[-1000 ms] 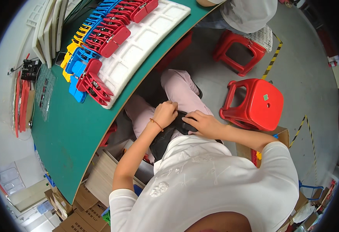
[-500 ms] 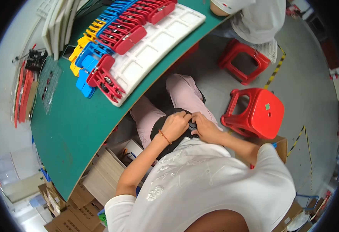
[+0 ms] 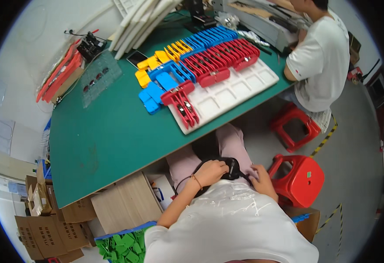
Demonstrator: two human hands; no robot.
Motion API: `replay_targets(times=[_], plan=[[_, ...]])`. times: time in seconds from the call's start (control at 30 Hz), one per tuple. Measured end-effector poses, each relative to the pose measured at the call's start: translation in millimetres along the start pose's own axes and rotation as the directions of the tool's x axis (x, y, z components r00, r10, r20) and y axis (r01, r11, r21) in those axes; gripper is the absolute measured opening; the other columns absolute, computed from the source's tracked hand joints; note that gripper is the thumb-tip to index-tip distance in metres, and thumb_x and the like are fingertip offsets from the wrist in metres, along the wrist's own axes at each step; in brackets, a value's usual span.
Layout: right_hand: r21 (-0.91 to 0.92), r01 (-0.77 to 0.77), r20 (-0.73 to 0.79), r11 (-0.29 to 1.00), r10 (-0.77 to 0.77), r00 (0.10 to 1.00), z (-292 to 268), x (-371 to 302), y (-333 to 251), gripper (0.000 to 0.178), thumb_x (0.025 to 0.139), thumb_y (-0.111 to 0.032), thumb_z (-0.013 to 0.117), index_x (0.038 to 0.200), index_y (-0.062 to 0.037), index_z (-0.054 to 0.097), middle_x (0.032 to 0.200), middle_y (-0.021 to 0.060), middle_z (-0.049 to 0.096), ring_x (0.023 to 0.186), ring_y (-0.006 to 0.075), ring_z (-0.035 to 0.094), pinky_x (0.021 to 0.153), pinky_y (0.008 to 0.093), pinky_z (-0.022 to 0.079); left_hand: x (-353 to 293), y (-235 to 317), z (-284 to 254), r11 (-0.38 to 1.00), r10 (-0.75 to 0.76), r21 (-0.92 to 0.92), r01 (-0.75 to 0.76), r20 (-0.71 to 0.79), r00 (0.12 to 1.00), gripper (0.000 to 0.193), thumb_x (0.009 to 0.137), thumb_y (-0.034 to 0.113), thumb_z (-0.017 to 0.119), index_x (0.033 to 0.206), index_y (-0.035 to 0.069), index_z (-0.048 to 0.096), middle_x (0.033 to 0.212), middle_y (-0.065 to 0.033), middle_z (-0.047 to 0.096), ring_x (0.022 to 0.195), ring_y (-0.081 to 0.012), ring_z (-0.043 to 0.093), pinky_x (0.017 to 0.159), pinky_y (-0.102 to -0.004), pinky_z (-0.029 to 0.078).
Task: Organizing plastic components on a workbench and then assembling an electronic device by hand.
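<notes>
Head view: black pouch (image 3: 227, 168) lies on the person's lap, below the bench's (image 3: 113, 131) near edge; left hand (image 3: 211, 172) curls closed on its top, right hand (image 3: 262, 179) rests spread beside it; judged soft, light, best pinched at the rim; one pouch, two red stools (image 3: 299, 179).

Green table (image 3: 113, 131) — coloured clips (image 3: 192, 65), white tray (image 3: 240, 90); red stool (image 3: 301, 179).

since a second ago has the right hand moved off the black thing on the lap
Yes. The right hand has slid off the black device toward the red stool.
</notes>
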State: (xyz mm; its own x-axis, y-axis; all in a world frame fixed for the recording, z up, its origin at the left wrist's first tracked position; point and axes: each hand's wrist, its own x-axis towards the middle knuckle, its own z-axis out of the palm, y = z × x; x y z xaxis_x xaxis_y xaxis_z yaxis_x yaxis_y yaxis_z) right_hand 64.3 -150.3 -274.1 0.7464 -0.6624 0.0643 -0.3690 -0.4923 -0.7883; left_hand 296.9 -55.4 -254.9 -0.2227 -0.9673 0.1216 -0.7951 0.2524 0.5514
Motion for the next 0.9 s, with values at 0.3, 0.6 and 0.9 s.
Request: replay_targets(times=[0.3, 0.6, 0.9], plan=[[-0.393, 0.636, 0.214, 0.663, -0.607, 0.765, -86.2, 148.7, -184.9, 0.033, 0.07, -0.002, 0.056, 0.102, -0.004, 0.049, 0.101, 0.0132, 0.051, 0.093, 0.0308, 0.048, 0.079, 0.0369, 0.039, -29.6, -5.8, -213.7, 0.957, -0.291, -0.281, 0.075, -0.921, 0.258, 0.012, 0.079, 0.006, 0.054, 0.089, 0.001, 0.057, 0.069, -0.0047, 0.06, 0.061, -0.0111, 0.056, 0.056, -0.0219, 0.044], [-0.319, 0.939, 0.671, 0.133, -0.668, 0.322, 30.4, 358.0, -255.0, 0.026, 0.064, -0.001, 0.054, 0.089, -0.0055, 0.058, 0.088, 0.0076, 0.056, 0.09, 0.0247, 0.052, 0.076, 0.0354, 0.042, -44.9, -184.6, -165.7, 0.559, -0.673, -0.139, 0.817, -0.652, 0.349, 0.072, 0.077, 0.047, 0.052, 0.116, -0.013, 0.04, 0.131, -0.0255, 0.025, 0.124, -0.0416, 0.016, 0.103, -0.0471, 0.012], [-0.221, 0.971, 0.835, 0.094, -0.497, 0.238, 58.4, 406.4, -239.1, 0.035, 0.067, -0.001, 0.054, 0.101, -0.0107, 0.054, 0.093, 0.0069, 0.056, 0.093, 0.0252, 0.05, 0.082, 0.0365, 0.04, -18.3, -184.5, -160.6, 0.73, -0.62, -0.476, 0.49, -0.763, 0.183, 0.047, 0.069, 0.014, 0.064, 0.108, -0.004, 0.043, 0.125, -0.0178, 0.035, 0.119, -0.0334, 0.03, 0.099, -0.04, 0.024]])
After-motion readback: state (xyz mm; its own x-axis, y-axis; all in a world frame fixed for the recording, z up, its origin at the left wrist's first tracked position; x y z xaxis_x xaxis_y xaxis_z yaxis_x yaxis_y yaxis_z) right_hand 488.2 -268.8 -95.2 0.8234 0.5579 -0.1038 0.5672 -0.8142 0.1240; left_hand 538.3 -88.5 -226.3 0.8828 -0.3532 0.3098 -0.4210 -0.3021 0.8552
